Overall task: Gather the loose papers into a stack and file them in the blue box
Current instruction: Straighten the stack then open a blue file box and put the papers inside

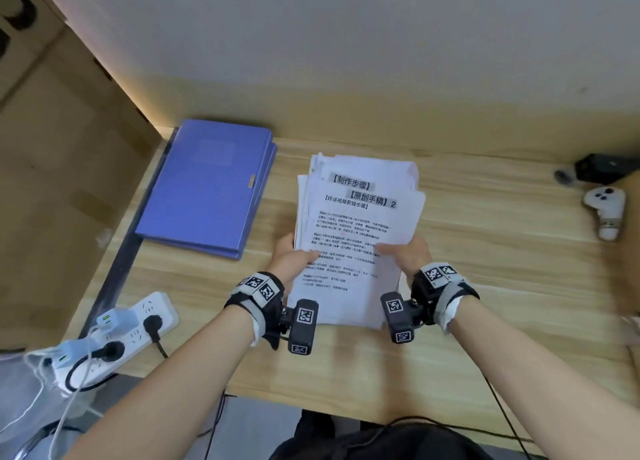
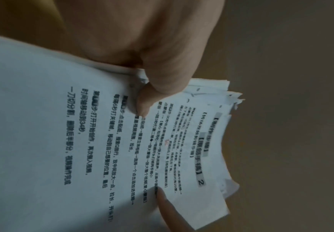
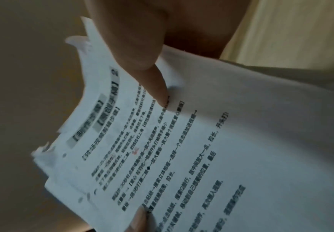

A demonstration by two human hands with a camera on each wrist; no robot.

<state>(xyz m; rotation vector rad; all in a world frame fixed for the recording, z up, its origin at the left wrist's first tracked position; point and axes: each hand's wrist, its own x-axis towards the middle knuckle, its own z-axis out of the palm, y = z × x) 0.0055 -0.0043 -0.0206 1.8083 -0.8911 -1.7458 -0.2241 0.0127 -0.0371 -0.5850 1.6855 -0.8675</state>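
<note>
Desk (image 1: 467, 338) bare btwn papers (image 1: 360, 217) & controller (image 1: 604, 213).
</note>
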